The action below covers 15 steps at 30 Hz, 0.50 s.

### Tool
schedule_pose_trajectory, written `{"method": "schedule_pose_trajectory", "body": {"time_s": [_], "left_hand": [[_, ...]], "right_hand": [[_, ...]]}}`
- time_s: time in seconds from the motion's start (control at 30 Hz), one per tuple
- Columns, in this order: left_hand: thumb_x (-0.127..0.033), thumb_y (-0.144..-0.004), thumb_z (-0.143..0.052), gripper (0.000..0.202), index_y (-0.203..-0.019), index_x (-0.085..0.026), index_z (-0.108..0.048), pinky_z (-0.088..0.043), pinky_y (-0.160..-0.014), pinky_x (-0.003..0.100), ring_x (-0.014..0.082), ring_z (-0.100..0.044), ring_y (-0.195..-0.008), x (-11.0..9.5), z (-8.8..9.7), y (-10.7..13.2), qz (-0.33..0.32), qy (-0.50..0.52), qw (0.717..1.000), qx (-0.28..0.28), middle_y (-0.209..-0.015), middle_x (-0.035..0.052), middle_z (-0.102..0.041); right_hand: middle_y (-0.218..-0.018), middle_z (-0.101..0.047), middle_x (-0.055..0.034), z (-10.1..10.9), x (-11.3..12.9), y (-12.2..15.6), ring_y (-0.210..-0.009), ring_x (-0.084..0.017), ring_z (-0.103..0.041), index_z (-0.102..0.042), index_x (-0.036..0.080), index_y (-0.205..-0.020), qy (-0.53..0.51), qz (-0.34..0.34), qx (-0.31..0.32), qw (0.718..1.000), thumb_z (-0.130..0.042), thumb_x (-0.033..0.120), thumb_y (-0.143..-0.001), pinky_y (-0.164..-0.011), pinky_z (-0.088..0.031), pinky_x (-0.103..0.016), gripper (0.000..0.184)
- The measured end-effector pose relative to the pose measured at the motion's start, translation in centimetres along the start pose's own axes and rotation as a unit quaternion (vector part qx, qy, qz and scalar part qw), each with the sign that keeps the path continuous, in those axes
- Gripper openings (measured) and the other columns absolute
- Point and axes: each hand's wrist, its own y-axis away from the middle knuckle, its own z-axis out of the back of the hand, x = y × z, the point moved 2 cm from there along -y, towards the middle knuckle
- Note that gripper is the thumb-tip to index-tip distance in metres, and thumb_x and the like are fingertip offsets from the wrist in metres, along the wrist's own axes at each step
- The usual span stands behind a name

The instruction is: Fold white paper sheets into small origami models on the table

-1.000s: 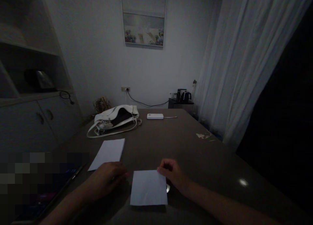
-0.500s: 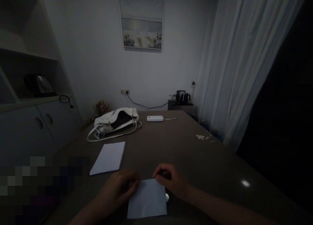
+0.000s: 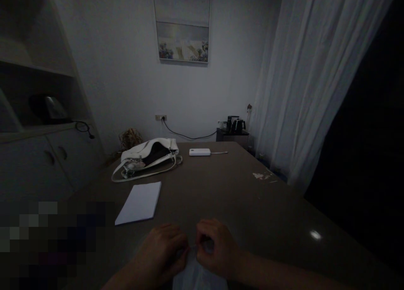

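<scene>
A pale, squarish sheet of paper (image 3: 196, 277) lies at the bottom edge of the view, partly hidden by my hands. Its far edge is pinched between the fingertips of my left hand (image 3: 164, 250), which is curled closed. Close beside it, my right hand (image 3: 217, 248) also pinches that far edge, thumb and index finger forming a ring. Only a narrow gap separates the fingertips. The near part of the sheet runs out of view. Beyond my left hand, a stack of white paper (image 3: 140, 201) rests flat on the brown table (image 3: 252, 222).
A white handbag (image 3: 148, 149) with a looped strap lies at the table's far left. Near the far edge is a white power bank (image 3: 200, 152) with a short cable. Pale scuffs (image 3: 261, 176) mark the right side. A curtain (image 3: 293, 92) hangs beyond it.
Both hands have come closer together and lower, toward me, drawing the sheet's far edge with them. Less of the sheet shows, and the small white thing at its right edge is out of sight.
</scene>
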Motion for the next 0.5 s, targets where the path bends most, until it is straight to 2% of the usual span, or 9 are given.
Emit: {"method": "schedule_pose_trajectory", "body": {"time_s": [0.23,0.37,0.5], "left_hand": [[-0.016,-0.082,-0.045,0.015,-0.07,-0.018,-0.053,-0.033,-0.054,0.023,0.0138,-0.053,-0.06,1.4,1.8,0.7,0.012,0.026,0.999,-0.043,-0.064,0.0011,-0.056],[-0.017,-0.082,-0.044,0.015,-0.069,-0.018,-0.053,-0.034,-0.054,0.023,0.0131,-0.053,-0.06,2.0,2.0,1.1,0.013,0.042,0.998,-0.044,-0.064,0.0006,-0.055],[-0.017,-0.08,-0.043,0.016,-0.066,-0.018,-0.049,-0.035,-0.053,0.021,0.0115,-0.051,-0.057,2.6,2.3,1.2,0.031,0.057,0.995,-0.077,-0.06,-0.0011,-0.052]], "right_hand": [[-0.057,-0.044,0.0042,0.6,-0.6,-0.3,-0.055,-0.009,-0.042,-0.044,0.018,-0.061,-0.019,-0.079,0.008,0.997,-0.048,0.008,-0.056,-0.053,-0.027,-0.021,0.011],[-0.057,-0.045,0.0045,0.8,-0.9,-0.5,-0.055,-0.009,-0.043,-0.045,0.017,-0.06,-0.036,-0.108,0.014,0.993,-0.048,0.007,-0.058,-0.053,-0.028,-0.02,0.011],[-0.055,-0.043,0.0049,0.9,-1.5,-0.6,-0.054,-0.009,-0.041,-0.043,0.017,-0.059,-0.063,-0.137,0.012,0.988,-0.048,0.007,-0.061,-0.052,-0.028,-0.02,0.011]]}}
